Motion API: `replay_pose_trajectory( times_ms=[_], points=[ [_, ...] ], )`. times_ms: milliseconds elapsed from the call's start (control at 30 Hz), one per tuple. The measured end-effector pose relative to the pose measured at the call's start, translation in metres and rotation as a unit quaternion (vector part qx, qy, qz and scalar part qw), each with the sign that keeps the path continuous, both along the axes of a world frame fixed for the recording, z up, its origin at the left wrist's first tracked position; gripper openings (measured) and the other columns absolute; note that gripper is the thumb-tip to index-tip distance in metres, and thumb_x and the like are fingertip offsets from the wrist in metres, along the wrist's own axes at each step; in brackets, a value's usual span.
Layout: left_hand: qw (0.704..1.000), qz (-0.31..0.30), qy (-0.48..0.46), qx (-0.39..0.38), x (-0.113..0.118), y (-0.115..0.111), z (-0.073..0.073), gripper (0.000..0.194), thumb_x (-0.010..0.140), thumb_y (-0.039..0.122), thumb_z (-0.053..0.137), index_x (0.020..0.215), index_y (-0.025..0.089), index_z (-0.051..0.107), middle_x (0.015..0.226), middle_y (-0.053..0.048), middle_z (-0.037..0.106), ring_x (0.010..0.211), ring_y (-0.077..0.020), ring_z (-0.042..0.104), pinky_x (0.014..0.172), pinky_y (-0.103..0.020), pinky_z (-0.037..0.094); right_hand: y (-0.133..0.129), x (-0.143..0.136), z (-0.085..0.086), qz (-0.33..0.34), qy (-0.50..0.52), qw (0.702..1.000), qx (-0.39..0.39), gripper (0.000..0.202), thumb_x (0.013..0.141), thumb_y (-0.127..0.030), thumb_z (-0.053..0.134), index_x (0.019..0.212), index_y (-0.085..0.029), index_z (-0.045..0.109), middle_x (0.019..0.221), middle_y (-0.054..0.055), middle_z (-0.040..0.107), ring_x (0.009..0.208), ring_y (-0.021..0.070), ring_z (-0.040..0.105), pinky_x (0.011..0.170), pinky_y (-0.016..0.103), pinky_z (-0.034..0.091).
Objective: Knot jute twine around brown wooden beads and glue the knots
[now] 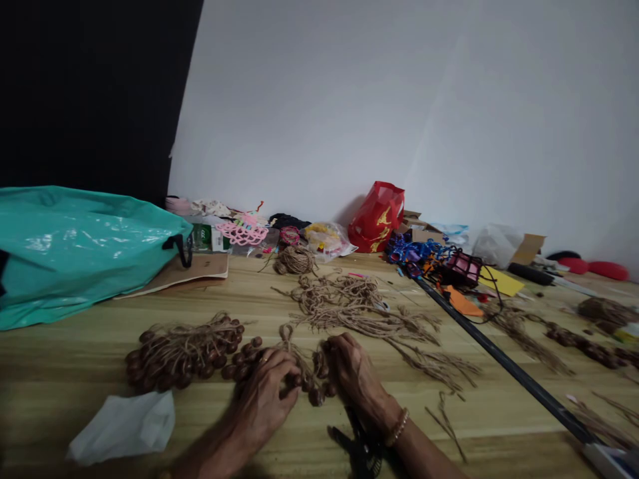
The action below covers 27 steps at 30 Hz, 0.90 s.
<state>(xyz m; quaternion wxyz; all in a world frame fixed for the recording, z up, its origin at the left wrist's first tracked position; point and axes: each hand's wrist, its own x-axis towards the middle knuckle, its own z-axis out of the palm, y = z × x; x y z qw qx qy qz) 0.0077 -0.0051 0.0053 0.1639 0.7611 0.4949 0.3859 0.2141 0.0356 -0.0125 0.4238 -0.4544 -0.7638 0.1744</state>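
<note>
My left hand (269, 392) has its fingers curled over a brown bead, with more brown beads (242, 359) just behind it. The fingers of my right hand (357, 372) pinch a piece of jute twine; its tip is hidden. Between both hands lie brown beads (316, 396) strung on jute twine (298, 356), with a loop at the top. Below my right wrist rests a black-handled hand tool (362, 449), partly covered by the arm. To the left is a heap of brown beads on jute cords (184, 356). Tangled jute cords (344, 299) lie beyond the hands.
A crumpled white tissue (124, 426) is at the front left, near a large teal bag (84, 253). A dark strip (504, 362) crosses the table on the right. Along the wall stand a red bag (377, 219), a twine ball (294, 259) and blue ribbons (414, 251).
</note>
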Motion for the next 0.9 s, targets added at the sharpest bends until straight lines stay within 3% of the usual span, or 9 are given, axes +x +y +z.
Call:
replay_pose_trajectory(
  times_ms=[233,433,700,833,900],
  points=[
    [1.0,0.005,0.024,-0.014,-0.002,-0.001,0.0,0.018,0.065,0.005,0.064,0.076,0.02,0.064,0.087,-0.007,0.068,0.092,-0.0265,0.06,0.083,-0.04,0.049,-0.006,-0.006,0.012,0.074,0.011,0.993,-0.096,0.028,0.096,-0.018,0.036,0.077,-0.018,0.057,0.08,0.001,0.053,0.045,0.007,0.049,0.038,0.017,0.038],
    [0.999,0.009,0.042,-0.009,-0.004,-0.001,0.0,0.023,0.064,0.003,0.06,0.076,0.021,0.063,0.086,-0.005,0.067,0.089,-0.0259,0.06,0.08,-0.038,0.048,-0.006,-0.006,0.012,0.084,-0.061,0.994,0.011,0.023,0.094,-0.014,0.041,0.084,-0.018,0.062,0.075,0.003,0.06,0.067,0.0153,0.056,0.064,0.025,0.045],
    [0.999,0.027,0.007,-0.019,-0.002,0.0,0.006,0.021,0.068,0.005,0.059,0.079,0.021,0.067,0.086,-0.006,0.07,0.09,-0.0255,0.063,0.082,-0.038,0.05,-0.01,-0.007,0.016,0.057,-0.018,0.997,0.038,0.008,0.092,-0.019,0.045,0.091,-0.019,0.053,0.08,0.003,0.058,0.072,0.017,0.055,0.066,0.027,0.045],
    [0.999,0.023,-0.003,-0.028,-0.002,0.001,0.004,0.011,0.076,0.014,0.06,0.081,0.019,0.068,0.086,-0.008,0.07,0.088,-0.0258,0.063,0.081,-0.039,0.05,-0.025,-0.018,0.032,0.12,-0.047,0.987,0.101,0.009,0.089,-0.018,0.048,0.095,-0.02,0.054,0.085,0.005,0.057,0.078,0.0193,0.054,0.072,0.03,0.046],
    [0.999,0.023,-0.003,-0.029,-0.002,0.001,0.004,0.008,0.078,0.017,0.061,0.081,0.019,0.068,0.085,-0.009,0.07,0.088,-0.026,0.063,0.08,-0.039,0.05,-0.031,-0.023,0.037,0.158,-0.086,0.979,0.097,0.015,0.087,-0.017,0.051,0.101,-0.02,0.055,0.093,0.008,0.059,0.088,0.0215,0.055,0.078,0.032,0.046]
  ],
)
